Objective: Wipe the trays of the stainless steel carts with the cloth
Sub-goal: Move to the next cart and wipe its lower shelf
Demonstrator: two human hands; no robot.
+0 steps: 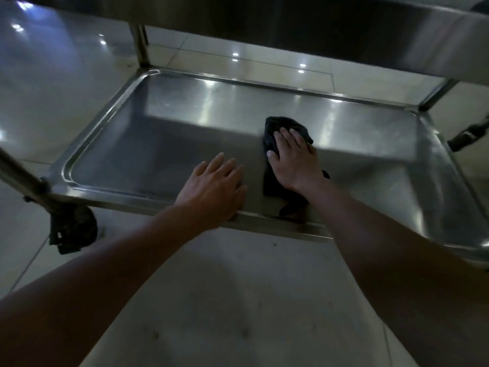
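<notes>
The lower stainless steel tray (148, 144) of a cart fills the middle of the view. A dark cloth (272, 181) lies on it near the front rim, right of centre. My right hand (293, 160) presses flat on the cloth with straight fingers, covering its middle part. My left hand (214, 186) rests flat on the tray's front edge, just left of the cloth, fingers spread and holding nothing.
The cart's upper tray (397, 35) overhangs the top of the view. Upright posts stand at the back left (140, 46) and back right (436, 94). A black caster (74, 229) sits under the front left corner. Glossy floor tiles (238, 300) surround the cart.
</notes>
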